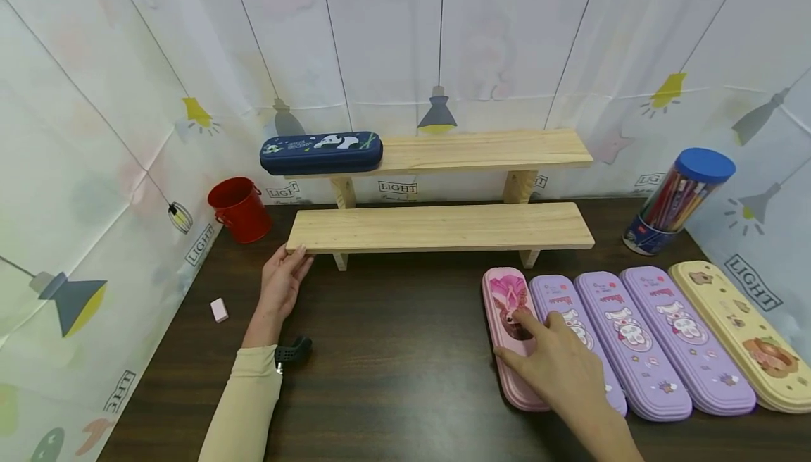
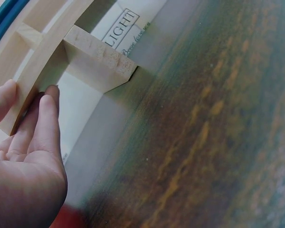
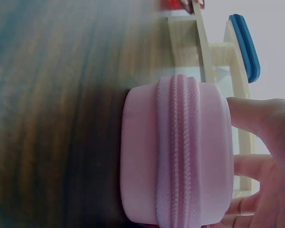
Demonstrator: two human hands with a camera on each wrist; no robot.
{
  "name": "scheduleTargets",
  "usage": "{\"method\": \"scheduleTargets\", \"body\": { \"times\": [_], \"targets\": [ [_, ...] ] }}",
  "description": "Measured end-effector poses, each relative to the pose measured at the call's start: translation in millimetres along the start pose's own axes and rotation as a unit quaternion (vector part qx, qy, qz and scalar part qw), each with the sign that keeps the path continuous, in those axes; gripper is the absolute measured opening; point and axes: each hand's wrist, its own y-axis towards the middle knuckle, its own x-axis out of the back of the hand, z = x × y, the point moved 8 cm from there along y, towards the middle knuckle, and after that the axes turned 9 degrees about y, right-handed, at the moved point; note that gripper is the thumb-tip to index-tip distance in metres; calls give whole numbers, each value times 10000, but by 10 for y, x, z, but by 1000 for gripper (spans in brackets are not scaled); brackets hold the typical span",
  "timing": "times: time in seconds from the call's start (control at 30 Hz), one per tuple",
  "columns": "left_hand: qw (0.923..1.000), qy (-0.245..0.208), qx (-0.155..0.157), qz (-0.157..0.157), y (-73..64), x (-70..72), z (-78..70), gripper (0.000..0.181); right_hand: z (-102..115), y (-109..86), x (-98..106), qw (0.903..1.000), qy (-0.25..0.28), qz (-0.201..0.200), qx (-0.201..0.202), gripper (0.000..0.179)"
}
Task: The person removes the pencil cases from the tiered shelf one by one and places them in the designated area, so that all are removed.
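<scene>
My left hand pinches the left end of the lower wooden shelf board, the thumb above and fingers beneath it. In the left wrist view, the fingers lie along the board's underside. My right hand rests on the pink pencil case, with its thumb at the left edge of the lid. The right wrist view shows the case's zipped end close by, fingertips touching the lid. A navy panda pencil case lies on the left of the upper board.
Several lilac pencil cases and a yellow one lie in a row right of the pink one. A blue-lidded pencil tub stands back right, a red bucket back left. A small eraser-like block lies left of my left hand.
</scene>
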Motion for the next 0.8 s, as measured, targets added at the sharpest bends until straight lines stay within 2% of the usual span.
{"method": "scheduleTargets", "body": {
  "times": [0.23,0.43,0.6,0.8],
  "targets": [
    [9999,43,-63,96,10,-12,4,61,23,64,66,9995,44,-177,275,60],
    [9999,24,-96,132,19,-4,5,60,105,203,151,9979,37,-243,607,61],
    [9998,48,-122,130,19,-4,-1,60,294,380,177,9955,27,-150,940,64],
    [9998,66,-129,99,9,-9,-18,61,644,642,147,9891,179,-111,1454,64]
  ]
}}
